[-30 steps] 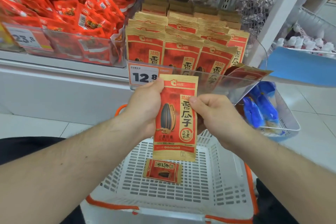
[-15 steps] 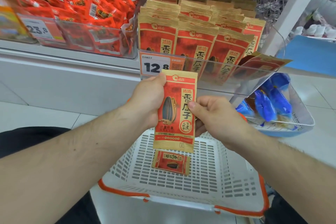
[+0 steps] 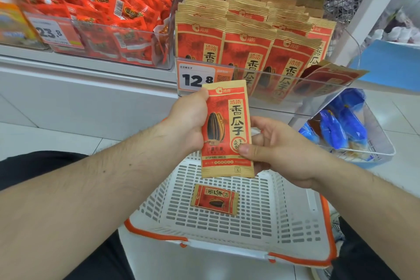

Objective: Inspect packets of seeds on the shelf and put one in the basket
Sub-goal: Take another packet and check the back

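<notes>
I hold a red and tan packet of sunflower seeds (image 3: 227, 129) upright, face toward me, above the white basket (image 3: 293, 218). My left hand (image 3: 188, 125) grips its left edge near the top. My right hand (image 3: 279, 150) pinches its lower right edge with the thumb on the front. A second, smaller packet of seeds (image 3: 214, 199) lies flat on the basket floor. Several rows of the same packets (image 3: 247, 41) stand in a clear shelf bin behind a 12.8 price tag (image 3: 196, 77).
A clear bin of small bright red snack packets (image 3: 109, 13) with a 23.8 tag sits left of the seed bin. A wire basket of blue packets (image 3: 345, 127) hangs low at the right. A white shelf post (image 3: 372, 7) rises at the right.
My right hand slid down the packet's right edge to its lower part. The view shifted slightly closer to the shelf; the packet stays upright over the basket.
</notes>
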`<state>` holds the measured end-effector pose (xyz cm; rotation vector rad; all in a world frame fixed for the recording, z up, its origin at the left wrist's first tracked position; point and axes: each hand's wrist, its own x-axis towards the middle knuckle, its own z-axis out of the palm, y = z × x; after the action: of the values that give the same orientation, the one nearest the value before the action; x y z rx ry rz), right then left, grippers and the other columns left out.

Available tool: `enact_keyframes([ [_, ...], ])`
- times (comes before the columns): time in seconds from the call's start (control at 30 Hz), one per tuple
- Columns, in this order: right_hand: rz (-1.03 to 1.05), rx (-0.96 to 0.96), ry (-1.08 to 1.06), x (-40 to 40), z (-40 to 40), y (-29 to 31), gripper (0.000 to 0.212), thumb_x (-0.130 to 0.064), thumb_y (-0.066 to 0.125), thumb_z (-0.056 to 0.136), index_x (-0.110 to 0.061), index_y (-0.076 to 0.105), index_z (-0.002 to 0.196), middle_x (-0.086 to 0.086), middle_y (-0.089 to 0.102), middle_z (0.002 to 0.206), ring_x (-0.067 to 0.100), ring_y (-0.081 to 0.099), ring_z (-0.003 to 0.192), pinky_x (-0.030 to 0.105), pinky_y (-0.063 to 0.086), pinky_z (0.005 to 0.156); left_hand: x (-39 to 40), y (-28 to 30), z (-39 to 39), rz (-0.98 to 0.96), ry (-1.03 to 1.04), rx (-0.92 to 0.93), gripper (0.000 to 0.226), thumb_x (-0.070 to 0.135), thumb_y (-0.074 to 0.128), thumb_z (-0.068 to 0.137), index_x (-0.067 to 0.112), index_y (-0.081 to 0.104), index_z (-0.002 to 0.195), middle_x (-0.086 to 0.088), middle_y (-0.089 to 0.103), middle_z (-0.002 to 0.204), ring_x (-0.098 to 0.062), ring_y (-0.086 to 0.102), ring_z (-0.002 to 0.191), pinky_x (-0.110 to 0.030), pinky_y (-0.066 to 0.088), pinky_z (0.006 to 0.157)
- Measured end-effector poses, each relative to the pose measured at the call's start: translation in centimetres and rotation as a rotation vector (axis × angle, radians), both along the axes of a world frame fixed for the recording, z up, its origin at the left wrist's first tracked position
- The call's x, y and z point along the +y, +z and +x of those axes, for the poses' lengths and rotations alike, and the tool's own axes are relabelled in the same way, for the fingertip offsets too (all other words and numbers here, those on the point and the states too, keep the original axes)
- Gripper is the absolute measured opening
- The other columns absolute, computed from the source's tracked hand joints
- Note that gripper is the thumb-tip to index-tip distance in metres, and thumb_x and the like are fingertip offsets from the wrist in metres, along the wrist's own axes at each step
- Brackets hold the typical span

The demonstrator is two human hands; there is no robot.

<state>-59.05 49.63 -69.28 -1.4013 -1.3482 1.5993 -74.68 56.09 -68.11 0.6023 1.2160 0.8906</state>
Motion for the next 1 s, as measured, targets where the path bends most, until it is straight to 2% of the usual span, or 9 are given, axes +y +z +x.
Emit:
enact_keyframes([
  [0.2, 0.083, -0.146, -0.011, -0.2, -0.6, 0.1, 0.046, 0.003, 0.065, 0.089, -0.017, 0.052, 0.128, 0.011, 0.076, 0.083, 0.03, 0.073, 0.074, 0.035, 0.057, 0.059, 0.1, -0.2, -0.2, 0.035, -0.029, 0.037, 0.034, 0.037, 0.041, 0.106, 0.015, 0.064, 0.093, -0.005, 0.076, 0.075, -0.021, 0.073, 0.065, -0.037, 0.058, 0.065],
  [0.33, 0.278, -0.605, -0.011, -0.9, -1.7, -0.4, 0.053, -0.014, 0.074, 0.086, -0.032, 0.05, 0.13, -0.009, 0.075, 0.087, 0.001, 0.068, 0.065, 0.025, 0.056, 0.066, -0.7, -1.0, 0.4, 0.138, -0.112, 0.214, 0.035, 0.035, 0.039, 0.107, 0.02, 0.065, 0.088, 0.004, 0.073, 0.068, -0.016, 0.069, 0.073, -0.031, 0.05, 0.066],
  [0.4, 0.352, -0.721, 0.037, -1.2, -2.4, -0.7, 0.047, -0.023, 0.073, 0.086, -0.032, 0.052, 0.127, -0.012, 0.07, 0.081, -0.003, 0.06, 0.059, 0.02, 0.049, 0.063, -1.0, -1.6, 0.7, 0.119, -0.144, 0.204, 0.038, 0.039, 0.038, 0.106, 0.02, 0.064, 0.087, 0.0, 0.07, 0.064, -0.018, 0.069, 0.066, -0.031, 0.052, 0.065],
  [0.5, 0.333, -0.648, 0.004, -1.3, -2.7, -0.1, 0.017, -0.036, 0.054, 0.097, -0.023, 0.065, 0.1, -0.001, 0.069, 0.066, 0.007, 0.066, 0.056, 0.037, 0.056, 0.063, -1.1, -1.9, 1.0, 0.082, -0.158, 0.216, 0.048, 0.047, 0.038, 0.104, 0.019, 0.062, 0.074, 0.003, 0.062, 0.049, -0.02, 0.063, 0.063, -0.034, 0.051, 0.068],
  [0.57, 0.314, -0.596, -0.11, -0.9, -2.5, 0.4, 0.034, -0.036, 0.045, 0.101, -0.015, 0.066, 0.082, 0.003, 0.069, 0.065, 0.007, 0.067, 0.054, 0.043, 0.057, 0.065, -1.0, -2.2, 1.0, 0.102, -0.22, 0.196, 0.053, 0.051, 0.04, 0.103, 0.018, 0.061, 0.067, -0.001, 0.064, 0.054, -0.026, 0.065, 0.069, -0.041, 0.056, 0.08],
  [0.67, 0.322, -0.469, -0.264, -0.3, -2.0, 1.0, 0.03, -0.027, 0.047, 0.101, -0.016, 0.065, 0.079, -0.001, 0.069, 0.064, 0.011, 0.068, 0.053, 0.048, 0.058, 0.065, -1.3, -2.6, 1.1, 0.135, -0.371, 0.166, 0.057, 0.052, 0.04, 0.103, 0.011, 0.072, 0.079, -0.006, 0.069, 0.069, -0.033, 0.072, 0.087, -0.045, 0.054, 0.091],
  [0.73, 0.342, -0.451, -0.311, -0.1, -1.7, 1.1, 0.027, -0.02, 0.048, 0.101, -0.019, 0.062, 0.077, -0.001, 0.068, 0.059, 0.013, 0.067, 0.052, 0.046, 0.059, 0.061, -1.3, -2.7, 1.4, 0.14, -0.454, 0.132, 0.059, 0.055, 0.041, 0.101, 0.006, 0.073, 0.097, -0.004, 0.068, 0.071, -0.026, 0.07, 0.075, -0.038, 0.053, 0.078],
  [0.87, 0.254, -0.26, -0.317, 0.1, -1.8, 1.3, 0.028, -0.009, 0.045, 0.101, -0.006, 0.058, 0.077, 0.011, 0.066, 0.057, 0.019, 0.062, 0.047, 0.037, 0.051, 0.052, -1.2, -3.0, 1.9, 0.172, -0.474, -0.04, 0.056, 0.066, 0.049, 0.09, 0.021, 0.074, 0.07, -0.002, 0.064, 0.065, -0.019, 0.058, 0.067, -0.034, 0.046, 0.074],
  [1.0, 0.188, -0.093, -0.316, 0.1, -1.9, 1.5, 0.03, -0.005, 0.043, 0.102, -0.004, 0.056, 0.075, 0.008, 0.062, 0.053, 0.016, 0.057, 0.043, 0.024, 0.045, 0.044, -1.3, -3.2, 1.3, 0.293, -0.612, -0.1, 0.059, 0.066, 0.043, 0.087, 0.012, 0.062, 0.08, -0.008, 0.057, 0.064, -0.021, 0.055, 0.063, -0.033, 0.045, 0.067],
])
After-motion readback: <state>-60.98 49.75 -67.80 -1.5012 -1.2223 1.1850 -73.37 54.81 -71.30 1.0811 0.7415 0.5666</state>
